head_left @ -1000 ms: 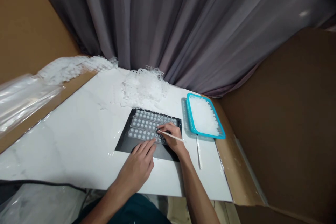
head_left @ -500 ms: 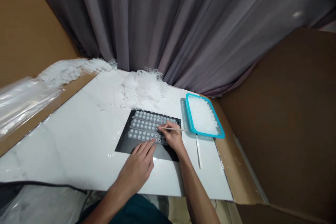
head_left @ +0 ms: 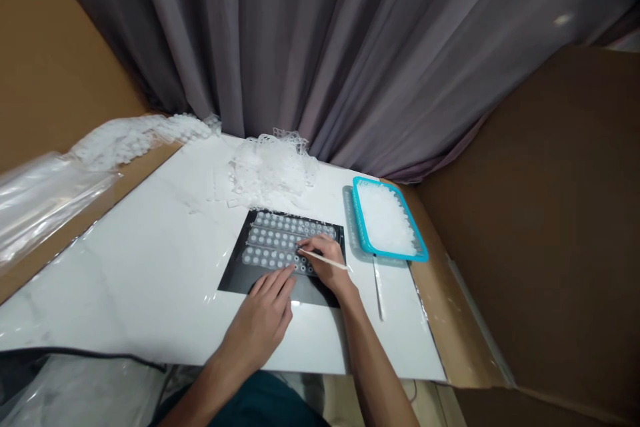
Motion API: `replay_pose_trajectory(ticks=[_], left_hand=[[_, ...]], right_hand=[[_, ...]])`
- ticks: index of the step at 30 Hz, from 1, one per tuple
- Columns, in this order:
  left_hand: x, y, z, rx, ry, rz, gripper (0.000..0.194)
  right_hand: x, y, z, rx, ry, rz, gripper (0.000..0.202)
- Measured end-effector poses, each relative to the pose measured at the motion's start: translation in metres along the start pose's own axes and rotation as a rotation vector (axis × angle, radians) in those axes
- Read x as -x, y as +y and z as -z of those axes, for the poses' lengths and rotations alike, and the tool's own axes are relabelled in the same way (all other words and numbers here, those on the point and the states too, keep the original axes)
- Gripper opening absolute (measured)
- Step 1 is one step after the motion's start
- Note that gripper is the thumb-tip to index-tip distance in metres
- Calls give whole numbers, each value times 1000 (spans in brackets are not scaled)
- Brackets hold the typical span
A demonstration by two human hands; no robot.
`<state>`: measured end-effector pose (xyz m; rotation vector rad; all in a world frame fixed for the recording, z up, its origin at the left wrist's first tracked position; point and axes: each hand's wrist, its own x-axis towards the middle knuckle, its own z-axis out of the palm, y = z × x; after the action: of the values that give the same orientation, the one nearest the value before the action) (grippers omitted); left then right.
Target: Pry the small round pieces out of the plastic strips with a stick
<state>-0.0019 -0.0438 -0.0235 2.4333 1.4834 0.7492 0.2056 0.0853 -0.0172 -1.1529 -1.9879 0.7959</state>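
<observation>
On the white table lies a black mat (head_left: 235, 278) bearing strips of round white pieces (head_left: 270, 238) set in rows. My right hand (head_left: 327, 260) pinches a thin white stick (head_left: 325, 259) above the right part of the strips. The stick's tip is at the rows, partly hidden by my fingers. Resting flat along the near edge of the strips is my left hand (head_left: 270, 297), its fingers stretched out and the fingertips touching the lowest strip. Some of the pieces on the right side show dark centres, while those on the left look plain white.
A turquoise basket (head_left: 423, 257) full of small white pieces stands at the right, with a white-handled tool (head_left: 380, 290) beside it. A heap of clear plastic lattice scraps (head_left: 273, 170) lies behind the mat. Plastic bags (head_left: 55, 197) lie at the left on cardboard.
The white stick has tilted: its rear end has swung down toward me. My right hand has shifted slightly, and my left hand stays in place.
</observation>
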Motion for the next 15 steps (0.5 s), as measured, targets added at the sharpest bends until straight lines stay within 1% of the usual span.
replay_pose_trajectory(ticks=[4,7,11,15], left_hand=[[0,1,0,5,8,2,52],[0,0,0,5,7,-1,53],[1,-1,-2,2,1,-4,50],[2,-1,-3,-1,-3,-1,52]], right_hand=[[1,0,-4,41,13,9,13],[1,-3,-7,28,51,-12,16],[-4,-5,-12,-62,138,-73,24],[-10,-1,-8,-156,259,-134,30]])
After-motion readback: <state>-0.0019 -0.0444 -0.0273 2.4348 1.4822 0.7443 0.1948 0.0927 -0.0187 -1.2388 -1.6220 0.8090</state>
